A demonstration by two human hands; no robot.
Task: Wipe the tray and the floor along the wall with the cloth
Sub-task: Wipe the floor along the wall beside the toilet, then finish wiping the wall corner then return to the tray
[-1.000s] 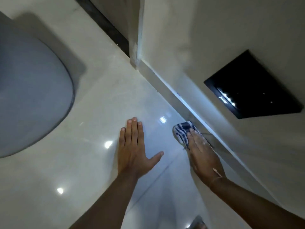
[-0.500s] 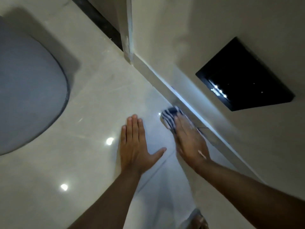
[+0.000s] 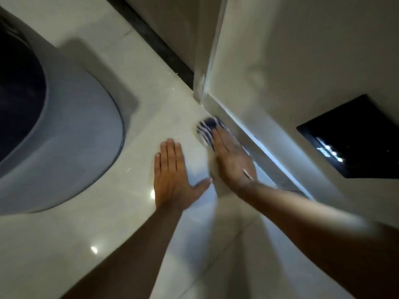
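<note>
A blue-and-white striped cloth (image 3: 205, 128) lies on the glossy pale floor (image 3: 121, 225) right beside the skirting of the cream wall (image 3: 280, 67). My right hand (image 3: 232, 157) presses flat on the cloth, fingers covering its near part, so only the far end shows. My left hand (image 3: 172, 175) rests flat on the floor just left of it, fingers together and thumb spread, holding nothing. No tray is in sight.
A large grey rounded object (image 3: 71, 147) with a dark inside fills the left side. A black glossy panel (image 3: 354, 139) is set in the wall at right. A wall corner (image 3: 203, 91) and a dark floor strip (image 3: 155, 42) lie ahead.
My right hand has slid the cloth forward along the skirting toward the wall corner. The left hand has stayed planted on the floor. The view has shifted forward.
</note>
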